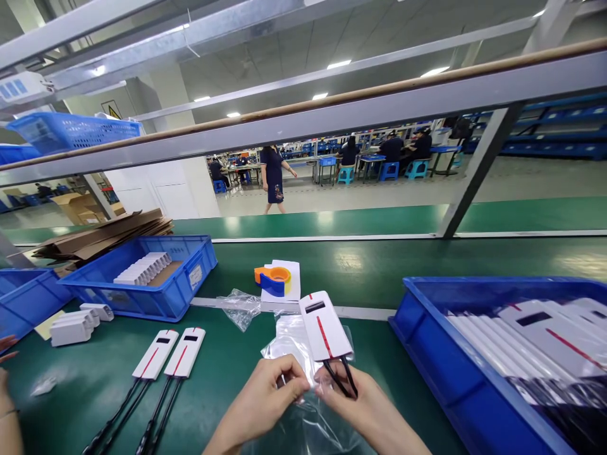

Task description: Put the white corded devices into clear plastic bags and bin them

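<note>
My left hand (270,393) pinches the edge of a clear plastic bag (288,335) in front of me. Close beside it, my right hand (353,395) is closed on the black cables of a white device (327,325) with a red stripe and a dark window; its fingers also touch the bag. The device tilts up over the bag. Two similar white devices, a nearer one (155,355) and its neighbour (185,352), lie to the left with their black cables toward me.
A blue bin (455,385) of bagged devices stands at right. At left is a blue crate (177,303) with white housings, near stacked cardboard (109,234). A tape dispenser (274,280) lies on white paper. Another person's hand (6,347) shows at the left edge.
</note>
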Motion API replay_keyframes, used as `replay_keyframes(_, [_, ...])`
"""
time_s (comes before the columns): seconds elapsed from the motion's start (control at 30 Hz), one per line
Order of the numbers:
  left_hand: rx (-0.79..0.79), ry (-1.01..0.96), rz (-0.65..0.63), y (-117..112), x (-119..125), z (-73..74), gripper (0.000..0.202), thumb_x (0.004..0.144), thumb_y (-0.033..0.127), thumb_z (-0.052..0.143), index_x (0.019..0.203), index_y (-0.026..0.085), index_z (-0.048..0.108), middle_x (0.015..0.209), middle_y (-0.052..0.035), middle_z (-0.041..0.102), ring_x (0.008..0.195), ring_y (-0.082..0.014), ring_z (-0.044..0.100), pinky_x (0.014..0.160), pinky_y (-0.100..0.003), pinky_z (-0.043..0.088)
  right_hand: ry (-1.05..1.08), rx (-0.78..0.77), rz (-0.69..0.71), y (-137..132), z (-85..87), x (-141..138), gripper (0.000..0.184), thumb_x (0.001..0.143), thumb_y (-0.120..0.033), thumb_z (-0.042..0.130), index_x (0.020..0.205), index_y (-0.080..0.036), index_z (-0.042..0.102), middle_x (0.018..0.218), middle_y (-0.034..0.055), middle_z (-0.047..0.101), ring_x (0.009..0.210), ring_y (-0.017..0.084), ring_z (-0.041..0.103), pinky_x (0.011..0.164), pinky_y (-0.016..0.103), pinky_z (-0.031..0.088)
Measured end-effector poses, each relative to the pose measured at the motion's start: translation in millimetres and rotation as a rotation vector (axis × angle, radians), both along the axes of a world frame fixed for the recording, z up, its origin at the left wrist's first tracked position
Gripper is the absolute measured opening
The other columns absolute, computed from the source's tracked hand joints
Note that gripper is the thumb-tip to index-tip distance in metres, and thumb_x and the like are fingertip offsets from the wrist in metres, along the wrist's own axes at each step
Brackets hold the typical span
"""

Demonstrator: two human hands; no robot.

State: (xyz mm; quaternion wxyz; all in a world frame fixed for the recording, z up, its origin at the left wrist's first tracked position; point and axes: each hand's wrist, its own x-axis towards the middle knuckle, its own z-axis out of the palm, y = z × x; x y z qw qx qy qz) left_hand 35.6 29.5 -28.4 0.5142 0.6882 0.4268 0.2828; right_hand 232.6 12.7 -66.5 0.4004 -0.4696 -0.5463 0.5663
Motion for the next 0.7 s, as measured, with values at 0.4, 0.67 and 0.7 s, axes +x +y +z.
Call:
replay_keyframes(0.4, [0.132, 0.011, 0.125, 8.7, -20.9, -9.5, 0.04, 0.102, 0.044, 0.045, 0.074, 0.018, 0.056, 0.068, 0.0006, 0.054, 0.066, -0.0152, 0.049, 0.064, -0.025, 0.035, -0.456, 0.266, -0.012, -21.8, 0.4, 8.4, 0.04, 0.101, -0.045, 0.041, 0.073, -0.022, 0.057, 0.07, 0.003, 0.064, 0.064, 0.019, 0.058, 0.062, 0.029, 0.039])
replay_keyframes(0.67, [0.098, -0.036, 0.252, 16.0, -58.6, -19.3, 0.049, 0.101, 0.059, 0.043, 0.077, 0.018, 0.054, 0.068, 0.0025, 0.046, 0.065, -0.0147, 0.041, 0.061, -0.025, 0.031, -0.998, 0.857, -0.233, -13.9, -33.5, 21.7, 0.025, 0.104, -0.022, 0.04, 0.094, -0.021, 0.063, 0.075, 0.0047, 0.064, 0.046, 0.015, 0.055, 0.046, 0.031, 0.023])
replay_keyframes(0.7, [0.095, -0.037, 0.254, 15.7, -59.9, -19.9, 0.049, 0.1, 0.06, 0.042, 0.077, 0.018, 0.054, 0.067, 0.0026, 0.046, 0.065, -0.0146, 0.041, 0.061, -0.025, 0.031, -1.02, 0.896, -0.246, -14.3, -32.5, 20.9, 0.024, 0.102, -0.02, 0.042, 0.091, -0.02, 0.063, 0.074, 0.0041, 0.062, 0.045, 0.014, 0.053, 0.045, 0.031, 0.021])
